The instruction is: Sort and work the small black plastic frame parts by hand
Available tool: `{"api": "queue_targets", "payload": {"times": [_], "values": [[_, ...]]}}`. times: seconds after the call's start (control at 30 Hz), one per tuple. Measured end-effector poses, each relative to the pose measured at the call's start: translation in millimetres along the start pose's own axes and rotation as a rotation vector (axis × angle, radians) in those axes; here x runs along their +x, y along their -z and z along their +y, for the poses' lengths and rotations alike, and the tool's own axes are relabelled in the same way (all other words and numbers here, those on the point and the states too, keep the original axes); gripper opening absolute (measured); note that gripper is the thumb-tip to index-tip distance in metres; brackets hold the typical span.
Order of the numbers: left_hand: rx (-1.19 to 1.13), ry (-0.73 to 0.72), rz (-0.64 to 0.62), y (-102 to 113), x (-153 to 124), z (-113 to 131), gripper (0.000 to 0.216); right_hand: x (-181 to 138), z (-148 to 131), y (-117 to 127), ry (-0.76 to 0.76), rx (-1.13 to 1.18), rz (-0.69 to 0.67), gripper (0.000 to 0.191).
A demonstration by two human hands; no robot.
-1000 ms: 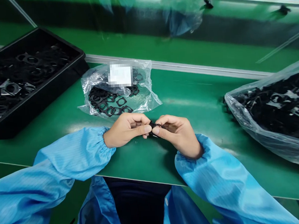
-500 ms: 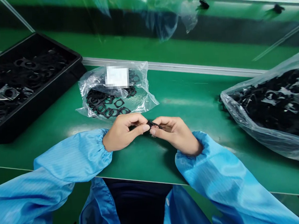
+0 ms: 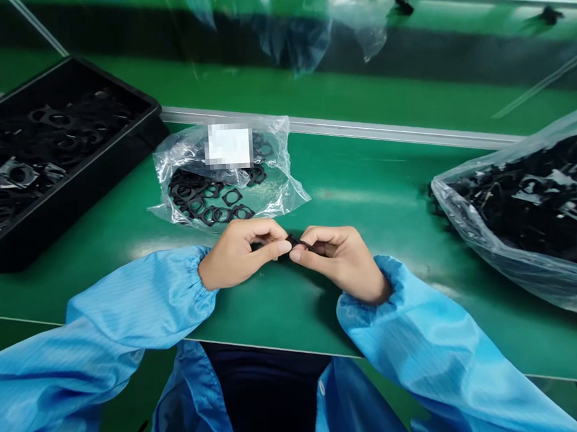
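Note:
Between my two hands is a small black plastic part point(image 3: 295, 241), mostly covered by the fingers, so its full shape cannot be made out. My left hand point(image 3: 245, 254) pinches one side of it between thumb and fingers. From the other side my right hand point(image 3: 341, 255) grips it the same way, fingertips almost meeting the left ones. Just beyond the hands lies a clear plastic bag point(image 3: 286, 177) holding several thin black ring-shaped frames point(image 3: 231, 197). A white label point(image 3: 230, 145), blurred out, sits on the bag.
At the left stands a black bin point(image 3: 134, 130) filled with black plastic parts. A large clear bag point(image 3: 467, 223) of similar parts lies at the right. Along the back of the green table point(image 3: 364, 186) runs a metal strip point(image 3: 342, 128) below a clear panel.
Both hands stay in nearly the same place, still on the black part. The part seems turned slightly and shows less between the fingertips. The whole view has shifted a little.

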State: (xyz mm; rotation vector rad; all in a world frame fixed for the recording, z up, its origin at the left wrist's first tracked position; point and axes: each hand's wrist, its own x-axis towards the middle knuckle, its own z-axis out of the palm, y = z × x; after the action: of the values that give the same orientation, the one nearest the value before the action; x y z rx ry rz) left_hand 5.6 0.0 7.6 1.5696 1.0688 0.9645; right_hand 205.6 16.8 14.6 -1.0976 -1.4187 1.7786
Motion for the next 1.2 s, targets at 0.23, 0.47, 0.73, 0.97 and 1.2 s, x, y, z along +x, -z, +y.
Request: {"api": "queue_targets", "payload": {"times": [0.23, 0.47, 0.73, 0.97, 1.2], "values": [[-0.218, 0.113, 0.022, -1.6, 3.8, -1.7, 0.028, -0.2, 2.8, -4.9, -0.01, 0.052, -0.004, 0.043], [-0.345, 0.195, 0.047, -4.0, 2.8, -5.1, 0.026, 0.9, 5.1, -9.0, 0.06, 0.186, 0.128, 0.036], [-0.32, 0.185, 0.019, -3.0, 2.4, -2.7, 0.026, 1.8, 3.3, -3.2, 0.088, 0.166, 0.039, 0.034], [-0.376, 0.195, 0.004, -0.7, 3.0, -4.1, 0.027, 2.2, 3.1, -5.7, 0.097, 0.142, 0.119, 0.038], [-0.378, 0.207, 0.048, 0.5, 4.8, -5.7, 0.029, 2.6, 2.2, -6.1, 0.106, 0.126, 0.106, 0.04]]}}
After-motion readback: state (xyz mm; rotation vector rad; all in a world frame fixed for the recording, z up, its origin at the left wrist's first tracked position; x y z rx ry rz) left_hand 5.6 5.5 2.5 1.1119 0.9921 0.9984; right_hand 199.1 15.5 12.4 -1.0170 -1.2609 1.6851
